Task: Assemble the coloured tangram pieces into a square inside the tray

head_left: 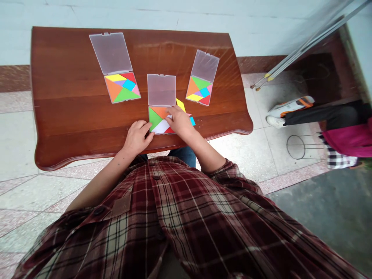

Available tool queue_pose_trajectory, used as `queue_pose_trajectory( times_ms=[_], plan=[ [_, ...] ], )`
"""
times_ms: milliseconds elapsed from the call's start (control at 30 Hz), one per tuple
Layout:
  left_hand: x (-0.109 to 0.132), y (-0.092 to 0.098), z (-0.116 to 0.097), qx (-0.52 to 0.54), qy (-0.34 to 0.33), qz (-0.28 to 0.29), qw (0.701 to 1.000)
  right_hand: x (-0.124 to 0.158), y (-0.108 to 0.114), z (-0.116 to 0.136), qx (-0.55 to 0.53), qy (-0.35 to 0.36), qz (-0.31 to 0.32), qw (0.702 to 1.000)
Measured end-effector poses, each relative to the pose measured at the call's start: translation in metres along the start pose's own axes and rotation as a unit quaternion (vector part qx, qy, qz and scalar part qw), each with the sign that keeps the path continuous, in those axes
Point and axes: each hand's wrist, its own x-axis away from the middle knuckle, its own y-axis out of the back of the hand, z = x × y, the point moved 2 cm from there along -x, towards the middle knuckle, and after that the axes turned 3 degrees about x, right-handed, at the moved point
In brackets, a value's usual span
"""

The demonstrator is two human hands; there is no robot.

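Note:
A small case with an open clear lid [161,90] lies before me. In its tray are a green triangle [154,119], an orange triangle [159,112] and a partly covered red piece [169,130], around a pale bare area. My left hand [137,136] rests at the tray's left edge, fingers apart, fingertips by the green triangle. Over the tray's right part is my right hand [179,121], its fingers bent down near the orange triangle; whatever they may hold is hidden. A yellow parallelogram [180,105] and a blue square [192,121] lie beside it, outside the tray.
Two more open cases hold filled colourful trays, one at the left [122,87] and one at the right [199,90] of the brown table [72,124]. Beyond the table's right side are crutches [302,48], a wire stand [296,147] and a seated person's leg [314,117].

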Motion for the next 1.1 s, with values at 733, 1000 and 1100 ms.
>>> queue_pose_trajectory(
  times_ms=[733, 1000, 1100],
  plan=[
    [-0.002, 0.001, 0.007, -0.002, 0.017, -0.014, 1.000, 0.035, 0.021, -0.094, -0.052, -0.124, -0.088, 0.987],
    [-0.002, 0.001, 0.008, -0.004, 0.015, -0.020, 1.000, 0.010, 0.022, -0.084, -0.029, -0.123, -0.067, 0.990],
    [-0.003, 0.001, 0.007, -0.007, 0.016, -0.019, 1.000, -0.011, 0.018, -0.077, -0.022, -0.111, -0.062, 0.992]
  ],
)
